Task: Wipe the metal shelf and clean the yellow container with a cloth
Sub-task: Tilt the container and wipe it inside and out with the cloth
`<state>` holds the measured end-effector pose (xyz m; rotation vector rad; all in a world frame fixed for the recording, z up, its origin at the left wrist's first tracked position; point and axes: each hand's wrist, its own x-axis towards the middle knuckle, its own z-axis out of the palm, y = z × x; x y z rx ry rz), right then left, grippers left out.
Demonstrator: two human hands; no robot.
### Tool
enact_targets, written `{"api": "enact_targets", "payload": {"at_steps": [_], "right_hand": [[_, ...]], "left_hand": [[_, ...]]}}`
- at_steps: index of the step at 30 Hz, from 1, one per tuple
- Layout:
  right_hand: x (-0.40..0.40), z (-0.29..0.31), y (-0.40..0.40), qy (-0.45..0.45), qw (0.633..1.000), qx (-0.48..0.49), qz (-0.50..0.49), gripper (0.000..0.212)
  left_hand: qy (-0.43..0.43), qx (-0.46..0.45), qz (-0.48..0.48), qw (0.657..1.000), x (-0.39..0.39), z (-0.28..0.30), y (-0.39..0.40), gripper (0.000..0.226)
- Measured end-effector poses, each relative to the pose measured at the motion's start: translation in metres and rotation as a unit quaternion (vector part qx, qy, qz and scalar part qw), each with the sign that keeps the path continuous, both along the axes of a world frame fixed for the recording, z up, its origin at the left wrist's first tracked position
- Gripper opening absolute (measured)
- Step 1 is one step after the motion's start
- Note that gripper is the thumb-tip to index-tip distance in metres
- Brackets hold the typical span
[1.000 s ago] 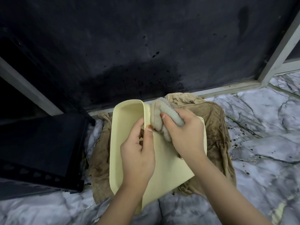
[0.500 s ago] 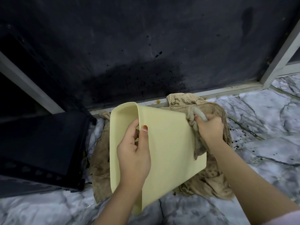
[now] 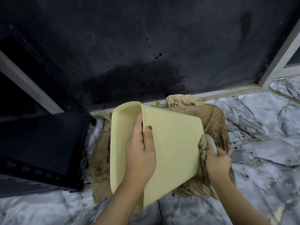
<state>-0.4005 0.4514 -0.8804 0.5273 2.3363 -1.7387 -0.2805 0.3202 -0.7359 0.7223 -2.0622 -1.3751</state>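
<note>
A pale yellow container (image 3: 175, 143) lies tipped on its side at the centre, its open mouth facing left. My left hand (image 3: 140, 153) grips its upper rim, fingers inside and thumb on the outer wall. My right hand (image 3: 218, 161) holds a bunched grey-beige cloth (image 3: 207, 143) against the container's right edge, near its base. The black metal shelf (image 3: 40, 146) stands on the floor at the left, apart from both hands.
A large stained brown cloth (image 3: 212, 117) is spread on the marble floor (image 3: 259, 151) under the container. A dark panel (image 3: 146, 46) in a pale frame (image 3: 276, 60) rises behind. Dark specks dot the floor to the right.
My right hand with the cloth has slid from the container's upper middle, across to its right side, then down along the right edge. My left hand keeps its grip on the rim.
</note>
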Motion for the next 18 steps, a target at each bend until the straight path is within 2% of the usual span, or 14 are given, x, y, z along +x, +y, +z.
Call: {"api": "enact_targets", "payload": {"at_steps": [5, 8, 13, 18], "right_hand": [[0.031, 0.002, 0.001, 0.028, 0.999, -0.017, -0.028, 0.017], [0.048, 0.011, -0.001, 0.059, 0.998, -0.022, -0.029, 0.021], [0.065, 0.036, -0.007, 0.139, 0.989, -0.046, 0.01, 0.003], [0.07, 0.059, -0.014, 0.239, 0.968, -0.05, 0.065, 0.014]], "left_hand": [[-0.021, 0.034, -0.037, 0.999, -0.003, 0.007, -0.005, 0.043], [-0.027, 0.072, -0.049, 0.996, -0.007, 0.015, -0.006, 0.04], [-0.05, 0.068, 0.016, 0.996, -0.01, 0.027, 0.004, 0.021], [-0.032, 0.077, 0.044, 0.996, -0.011, 0.036, 0.008, 0.04]]}}
